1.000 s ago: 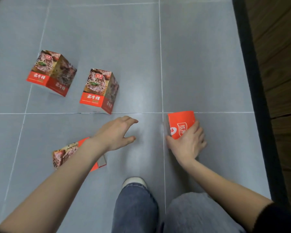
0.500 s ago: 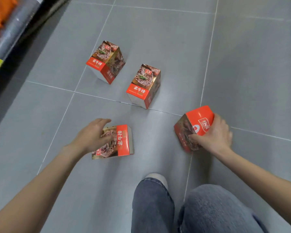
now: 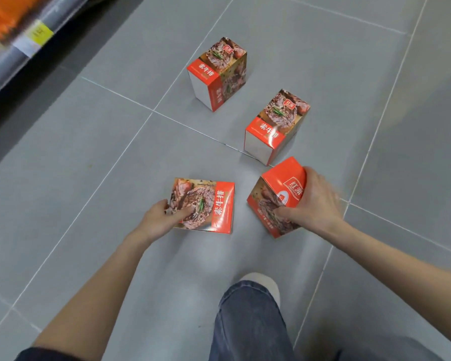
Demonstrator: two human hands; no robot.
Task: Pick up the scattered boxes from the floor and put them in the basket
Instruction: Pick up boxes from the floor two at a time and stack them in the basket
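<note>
Several red-and-brown food boxes with a steak picture are in view over a grey tiled floor. My left hand (image 3: 158, 220) grips the left edge of one box (image 3: 206, 204), its picture side facing up. My right hand (image 3: 314, 201) is closed around a second box (image 3: 279, 194), tilted with its orange end upward. Two more boxes stand upright on the floor beyond my hands: the far box (image 3: 219, 71) and the nearer box (image 3: 276, 126), which is just behind the box in my right hand. No basket is in view.
A store shelf edge (image 3: 24, 45) with a yellow price tag and orange packages runs along the top left. My jeans leg and white shoe (image 3: 261, 285) are at the bottom centre. Grey floor tiles (image 3: 89, 152) spread all around.
My left hand reached to the lying box, took hold of it and lifted it picture side up. My right hand raised and tilted its box. The view swung right to left, revealing the shelf.
</note>
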